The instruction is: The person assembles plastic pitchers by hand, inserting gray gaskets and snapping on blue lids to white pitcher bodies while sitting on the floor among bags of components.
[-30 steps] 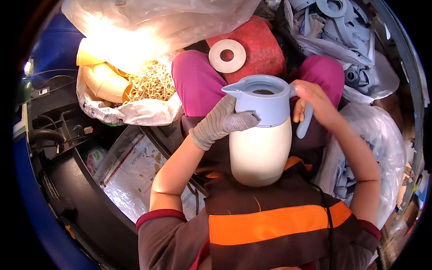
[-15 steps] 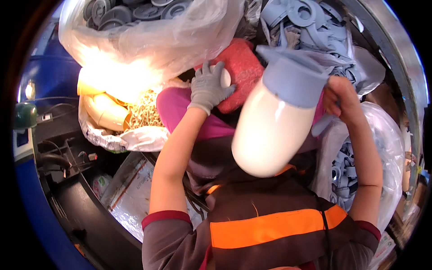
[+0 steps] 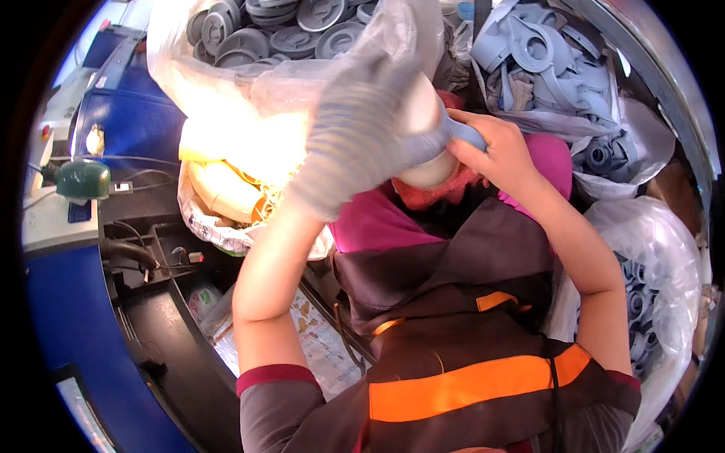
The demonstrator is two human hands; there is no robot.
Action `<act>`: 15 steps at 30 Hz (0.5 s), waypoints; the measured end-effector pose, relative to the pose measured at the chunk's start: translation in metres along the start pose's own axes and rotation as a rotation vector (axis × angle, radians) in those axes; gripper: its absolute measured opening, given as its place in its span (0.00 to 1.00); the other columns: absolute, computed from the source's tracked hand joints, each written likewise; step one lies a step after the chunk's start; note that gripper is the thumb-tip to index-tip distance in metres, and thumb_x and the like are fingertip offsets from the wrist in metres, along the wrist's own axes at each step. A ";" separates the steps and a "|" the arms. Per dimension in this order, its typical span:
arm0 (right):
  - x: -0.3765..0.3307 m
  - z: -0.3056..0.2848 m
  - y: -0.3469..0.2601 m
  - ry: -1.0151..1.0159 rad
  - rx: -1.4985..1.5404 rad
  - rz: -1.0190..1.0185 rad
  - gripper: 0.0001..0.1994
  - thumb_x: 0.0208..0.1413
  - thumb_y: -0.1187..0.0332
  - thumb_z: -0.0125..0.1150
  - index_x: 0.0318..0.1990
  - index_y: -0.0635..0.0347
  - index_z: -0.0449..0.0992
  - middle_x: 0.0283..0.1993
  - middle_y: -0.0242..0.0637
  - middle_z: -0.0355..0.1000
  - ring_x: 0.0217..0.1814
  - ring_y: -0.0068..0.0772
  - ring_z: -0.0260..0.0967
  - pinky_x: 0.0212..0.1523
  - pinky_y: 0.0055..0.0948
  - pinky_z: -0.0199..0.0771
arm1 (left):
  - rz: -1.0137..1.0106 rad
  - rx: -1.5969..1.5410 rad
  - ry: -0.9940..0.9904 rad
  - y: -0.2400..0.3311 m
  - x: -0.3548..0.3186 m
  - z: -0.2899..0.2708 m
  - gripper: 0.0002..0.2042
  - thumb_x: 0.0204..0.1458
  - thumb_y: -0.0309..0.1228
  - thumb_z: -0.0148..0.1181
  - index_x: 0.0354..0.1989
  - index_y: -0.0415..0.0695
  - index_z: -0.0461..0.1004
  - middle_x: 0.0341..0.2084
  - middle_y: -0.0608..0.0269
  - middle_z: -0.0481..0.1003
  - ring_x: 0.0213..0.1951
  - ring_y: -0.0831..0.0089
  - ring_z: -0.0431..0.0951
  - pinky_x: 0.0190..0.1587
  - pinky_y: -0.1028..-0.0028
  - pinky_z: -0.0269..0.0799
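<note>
At the upper centre of the frame, the gloved left hand (image 3: pixel 355 132), blurred, lies half open on the white jug (image 3: pixel 427 162). The bare right hand (image 3: pixel 502 151) is closed around its grey-blue handle (image 3: pixel 462 134).

Head view: worn on the person's head, looking steeply down over chest and lap.
Nearness: very close to the raised hands.
Lens: wide fisheye, edges bending at the dark rim.
</note>
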State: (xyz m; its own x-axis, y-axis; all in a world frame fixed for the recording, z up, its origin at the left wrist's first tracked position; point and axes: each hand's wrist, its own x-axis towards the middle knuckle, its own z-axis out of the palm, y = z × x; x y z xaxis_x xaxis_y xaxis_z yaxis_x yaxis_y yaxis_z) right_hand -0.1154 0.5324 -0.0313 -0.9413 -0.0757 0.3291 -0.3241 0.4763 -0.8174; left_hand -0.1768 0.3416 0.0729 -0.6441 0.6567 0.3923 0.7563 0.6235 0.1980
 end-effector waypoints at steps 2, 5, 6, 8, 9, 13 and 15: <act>0.000 -0.005 0.001 -0.047 0.029 -0.017 0.23 0.49 0.57 0.63 0.48 0.63 0.74 0.40 0.46 0.75 0.42 0.45 0.73 0.43 0.34 0.71 | 0.004 0.047 -0.092 0.003 0.001 0.010 0.36 0.35 0.44 0.68 0.56 0.45 0.66 0.49 0.42 0.68 0.50 0.46 0.69 0.52 0.58 0.66; -0.006 -0.015 0.010 -0.085 -0.138 -0.076 0.18 0.51 0.59 0.61 0.44 0.63 0.70 0.34 0.47 0.74 0.37 0.48 0.72 0.37 0.39 0.71 | -0.019 0.012 -0.121 0.005 0.002 0.009 0.36 0.36 0.45 0.67 0.57 0.44 0.66 0.49 0.42 0.68 0.50 0.45 0.70 0.52 0.58 0.66; -0.012 -0.021 0.011 -0.188 -0.234 0.042 0.17 0.52 0.60 0.60 0.43 0.63 0.69 0.33 0.47 0.73 0.36 0.50 0.72 0.36 0.40 0.71 | 0.005 0.038 -0.122 0.005 0.004 0.012 0.36 0.37 0.44 0.67 0.57 0.44 0.66 0.49 0.42 0.68 0.50 0.46 0.70 0.51 0.59 0.67; -0.017 -0.021 0.012 -0.191 -0.304 0.065 0.14 0.53 0.62 0.58 0.37 0.61 0.64 0.28 0.48 0.71 0.32 0.53 0.70 0.31 0.46 0.68 | 0.030 0.003 -0.140 0.004 0.008 0.009 0.36 0.37 0.44 0.67 0.57 0.44 0.66 0.49 0.42 0.68 0.50 0.47 0.70 0.51 0.60 0.67; -0.016 -0.018 0.012 -0.190 -0.315 0.054 0.14 0.53 0.62 0.58 0.37 0.61 0.64 0.28 0.48 0.71 0.32 0.53 0.70 0.31 0.46 0.68 | 0.039 -0.013 -0.149 0.004 0.011 0.005 0.36 0.37 0.43 0.68 0.57 0.44 0.66 0.49 0.42 0.68 0.50 0.48 0.70 0.51 0.60 0.67; -0.011 -0.010 0.008 -0.186 -0.331 0.005 0.14 0.53 0.63 0.58 0.39 0.60 0.64 0.29 0.49 0.72 0.32 0.53 0.71 0.31 0.45 0.69 | 0.115 -0.029 0.055 -0.012 0.033 -0.049 0.33 0.37 0.44 0.69 0.54 0.45 0.69 0.44 0.49 0.73 0.46 0.53 0.73 0.49 0.62 0.69; -0.016 -0.017 0.017 -0.167 -0.354 0.031 0.13 0.53 0.63 0.57 0.40 0.61 0.64 0.30 0.48 0.72 0.32 0.53 0.71 0.31 0.46 0.69 | 0.057 -0.164 0.115 0.020 0.051 -0.074 0.28 0.45 0.40 0.65 0.56 0.43 0.68 0.43 0.52 0.74 0.41 0.63 0.76 0.44 0.70 0.73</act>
State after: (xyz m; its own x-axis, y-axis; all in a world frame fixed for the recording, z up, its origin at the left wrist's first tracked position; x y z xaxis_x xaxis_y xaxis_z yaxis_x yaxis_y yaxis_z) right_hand -0.1044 0.5565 -0.0419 -0.9620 -0.1843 0.2013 -0.2699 0.7511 -0.6025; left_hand -0.1863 0.3558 0.1629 -0.5893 0.6304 0.5054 0.8059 0.5030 0.3122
